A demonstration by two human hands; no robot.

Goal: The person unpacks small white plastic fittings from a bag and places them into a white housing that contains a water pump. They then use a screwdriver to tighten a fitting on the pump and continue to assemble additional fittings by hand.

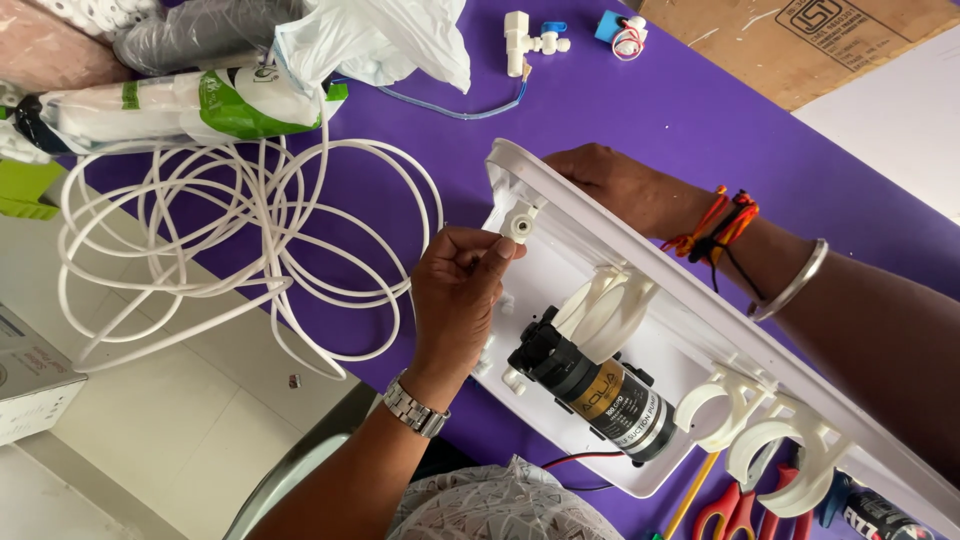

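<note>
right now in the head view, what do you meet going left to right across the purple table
coiled white plastic tubing → left hand pinching a small white plastic fitting → black and gold cylindrical pump → white C-shaped plastic clips

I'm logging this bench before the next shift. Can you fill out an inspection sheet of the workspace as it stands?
Surface: purple table top.
Job's things: white housing panel tilted up, black pump mounted, white elbow fitting at its corner.
Clutter: plastic bags, filter cartridge, white valve, red scissors.
Hands: left hand pinches the fitting; right hand grips the panel edge.
Cables: coiled white tubing, blue tube.
Surroundings: cardboard, tiled floor.
</note>
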